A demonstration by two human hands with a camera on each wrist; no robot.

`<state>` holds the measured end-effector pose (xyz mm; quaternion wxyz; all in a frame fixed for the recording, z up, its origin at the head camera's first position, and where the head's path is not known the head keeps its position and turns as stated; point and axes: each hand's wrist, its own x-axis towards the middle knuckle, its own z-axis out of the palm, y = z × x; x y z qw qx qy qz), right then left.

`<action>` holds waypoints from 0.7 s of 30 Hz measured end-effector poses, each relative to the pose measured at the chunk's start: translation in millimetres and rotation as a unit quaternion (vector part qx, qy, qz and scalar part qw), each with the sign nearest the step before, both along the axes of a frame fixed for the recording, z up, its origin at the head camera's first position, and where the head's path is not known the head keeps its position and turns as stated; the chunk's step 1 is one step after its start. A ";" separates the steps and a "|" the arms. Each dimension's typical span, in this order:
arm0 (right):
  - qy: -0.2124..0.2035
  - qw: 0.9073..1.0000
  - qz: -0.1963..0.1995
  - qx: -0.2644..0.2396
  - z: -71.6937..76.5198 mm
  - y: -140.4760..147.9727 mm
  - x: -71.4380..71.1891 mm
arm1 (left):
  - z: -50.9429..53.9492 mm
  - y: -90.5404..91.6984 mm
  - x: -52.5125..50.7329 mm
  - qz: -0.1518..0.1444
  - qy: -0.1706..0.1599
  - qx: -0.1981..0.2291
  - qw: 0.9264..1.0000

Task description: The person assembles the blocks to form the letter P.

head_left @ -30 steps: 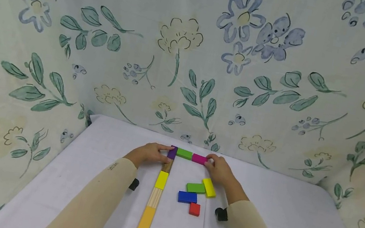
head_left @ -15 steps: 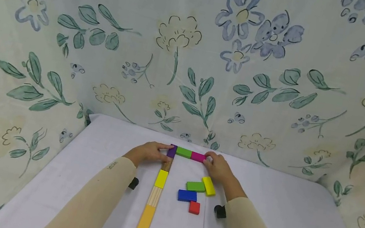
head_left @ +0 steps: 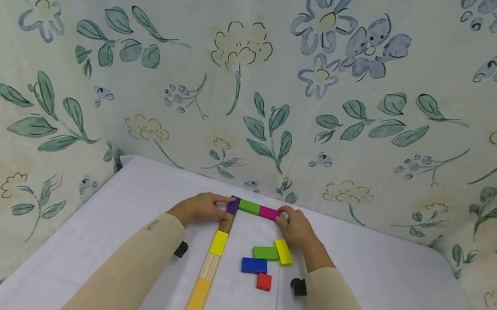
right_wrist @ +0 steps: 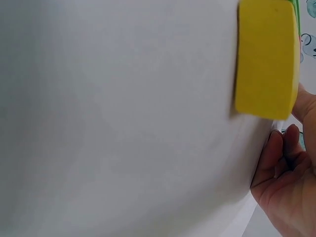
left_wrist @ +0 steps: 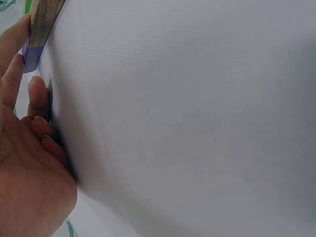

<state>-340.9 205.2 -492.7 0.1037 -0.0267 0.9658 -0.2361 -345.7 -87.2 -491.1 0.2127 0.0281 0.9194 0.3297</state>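
Coloured blocks form an L on the white cloth in the head view. My left hand [head_left: 201, 206] touches the purple block [head_left: 233, 206] at the corner with its index finger, its thumb by the brown wooden block [head_left: 226, 224]. In the left wrist view these two fingers are fairly straight and the others curl in near the cloth. A green block [head_left: 249, 207] runs right from the corner to a magenta block [head_left: 268, 213]. My right hand [head_left: 299, 229] pinches the magenta block's right end between thumb and index finger; the right wrist view hides that contact.
Below the brown block come a yellow block [head_left: 219, 243], a striped pale piece [head_left: 210, 267] and an orange plank [head_left: 195, 304]. Inside the L lie another green block [head_left: 265, 253], a second yellow block [head_left: 283, 252], a blue block [head_left: 254, 266] and a red block [head_left: 264, 282]. Floral fabric [head_left: 239, 92] hangs behind.
Both hands stay at the same blocks, and the blocks keep their places. The whole head view has shifted very slightly.
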 end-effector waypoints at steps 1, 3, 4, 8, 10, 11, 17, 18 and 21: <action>0.000 1.000 0.001 0.000 0.0 0.2 0.1 | 0.1 -0.1 0.1 -0.001 0.000 0.001 1.000; -0.002 1.000 0.000 0.000 -0.3 0.4 -0.3 | -0.1 -0.3 -0.2 -0.003 -0.001 0.002 1.000; -0.003 1.000 -0.001 0.000 -0.5 0.4 -0.6 | -0.1 -0.2 -0.3 -0.002 -0.002 0.005 1.000; -0.004 1.000 -0.003 0.000 -1.1 0.3 -1.2 | -0.7 0.1 -0.9 0.002 -0.004 0.011 1.000; -0.004 1.000 -0.002 -0.001 -0.7 0.1 -0.6 | -0.8 0.0 -0.7 0.004 -0.002 0.009 1.000; -0.003 1.000 -0.003 -0.002 -0.3 0.0 -0.3 | -0.8 0.1 -0.4 0.005 -0.002 0.009 1.000; -0.008 1.000 -0.005 -0.002 1.0 -0.1 1.6 | -1.8 0.4 0.2 0.005 -0.003 0.003 1.000; -0.008 1.000 -0.005 -0.002 1.0 -0.1 1.6 | -2.2 0.4 -0.1 0.005 -0.002 0.001 1.000; -0.008 1.000 -0.007 -0.004 -0.2 0.1 0.1 | -3.1 0.8 -1.1 0.007 0.000 -0.004 1.000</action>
